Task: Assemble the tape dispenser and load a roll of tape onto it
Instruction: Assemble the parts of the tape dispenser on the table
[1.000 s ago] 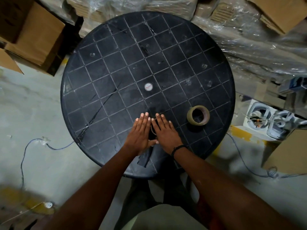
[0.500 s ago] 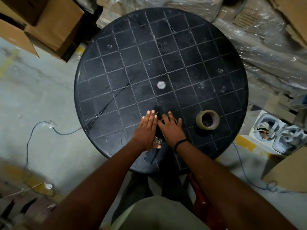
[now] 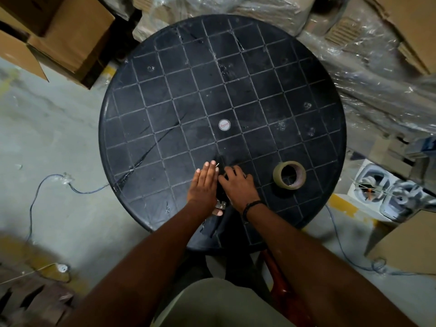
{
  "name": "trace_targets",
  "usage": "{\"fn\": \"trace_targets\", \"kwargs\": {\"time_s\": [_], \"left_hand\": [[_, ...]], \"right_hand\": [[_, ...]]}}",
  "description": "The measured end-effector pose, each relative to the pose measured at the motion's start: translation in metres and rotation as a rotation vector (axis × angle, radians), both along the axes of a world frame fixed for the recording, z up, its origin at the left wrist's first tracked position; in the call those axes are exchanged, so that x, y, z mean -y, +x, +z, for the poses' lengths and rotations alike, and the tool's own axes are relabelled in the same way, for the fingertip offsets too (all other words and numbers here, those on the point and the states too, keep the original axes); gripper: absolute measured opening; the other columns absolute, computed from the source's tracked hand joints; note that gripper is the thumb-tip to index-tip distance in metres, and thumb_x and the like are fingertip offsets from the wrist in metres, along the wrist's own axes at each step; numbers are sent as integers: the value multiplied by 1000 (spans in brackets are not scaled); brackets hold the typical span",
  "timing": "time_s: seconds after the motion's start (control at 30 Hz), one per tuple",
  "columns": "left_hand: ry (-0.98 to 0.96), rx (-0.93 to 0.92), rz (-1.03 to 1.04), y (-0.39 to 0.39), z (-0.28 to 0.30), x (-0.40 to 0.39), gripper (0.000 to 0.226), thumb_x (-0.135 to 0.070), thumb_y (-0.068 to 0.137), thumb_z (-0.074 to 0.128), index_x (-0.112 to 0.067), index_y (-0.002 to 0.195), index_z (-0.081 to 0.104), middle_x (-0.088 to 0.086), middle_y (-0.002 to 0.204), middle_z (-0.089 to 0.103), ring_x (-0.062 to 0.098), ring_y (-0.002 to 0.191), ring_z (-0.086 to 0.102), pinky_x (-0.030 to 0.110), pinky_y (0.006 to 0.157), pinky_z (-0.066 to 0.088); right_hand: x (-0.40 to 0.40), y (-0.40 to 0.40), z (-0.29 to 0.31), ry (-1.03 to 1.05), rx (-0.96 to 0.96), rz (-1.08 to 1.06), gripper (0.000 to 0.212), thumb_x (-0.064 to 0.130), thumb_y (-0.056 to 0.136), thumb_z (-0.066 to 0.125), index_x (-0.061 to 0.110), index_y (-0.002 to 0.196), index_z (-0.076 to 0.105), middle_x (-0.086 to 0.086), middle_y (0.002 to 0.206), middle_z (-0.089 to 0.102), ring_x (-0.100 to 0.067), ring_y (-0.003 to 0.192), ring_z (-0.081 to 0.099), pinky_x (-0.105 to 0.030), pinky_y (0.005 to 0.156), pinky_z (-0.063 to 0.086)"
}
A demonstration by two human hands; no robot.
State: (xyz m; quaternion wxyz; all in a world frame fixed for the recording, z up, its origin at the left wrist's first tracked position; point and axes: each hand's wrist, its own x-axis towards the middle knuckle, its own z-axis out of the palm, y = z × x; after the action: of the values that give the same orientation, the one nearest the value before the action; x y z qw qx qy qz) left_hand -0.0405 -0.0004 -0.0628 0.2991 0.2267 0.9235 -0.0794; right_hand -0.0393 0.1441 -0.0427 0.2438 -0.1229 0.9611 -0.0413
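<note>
My left hand [image 3: 204, 182] lies flat and open; my right hand [image 3: 238, 182] curls on the dark dispenser [image 3: 221, 204] between them. I should lift it slowly. The tape roll [image 3: 289, 175] waits nearby.

Desk [image 3: 165, 95] seen black, crossed by a pale grid; tape roll [image 3: 289, 175] noted olive-brown; boxes [image 3: 77, 31] tan; floor [image 3: 54, 128] grey.
</note>
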Motion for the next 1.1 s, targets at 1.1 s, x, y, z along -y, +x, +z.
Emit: {"fn": "trace_targets", "kwargs": {"time_s": [1.1], "left_hand": [[111,41,-121,4,16,-6,95,-48,90,65,-31,159,2,27,163,-22,55,147,-20,63,122,7]], "right_hand": [[-12,5,-12,-118,92,-193,99,31,73,84,26,151,25,-8,155,24,-32,137,31,-46,90,56]]}}
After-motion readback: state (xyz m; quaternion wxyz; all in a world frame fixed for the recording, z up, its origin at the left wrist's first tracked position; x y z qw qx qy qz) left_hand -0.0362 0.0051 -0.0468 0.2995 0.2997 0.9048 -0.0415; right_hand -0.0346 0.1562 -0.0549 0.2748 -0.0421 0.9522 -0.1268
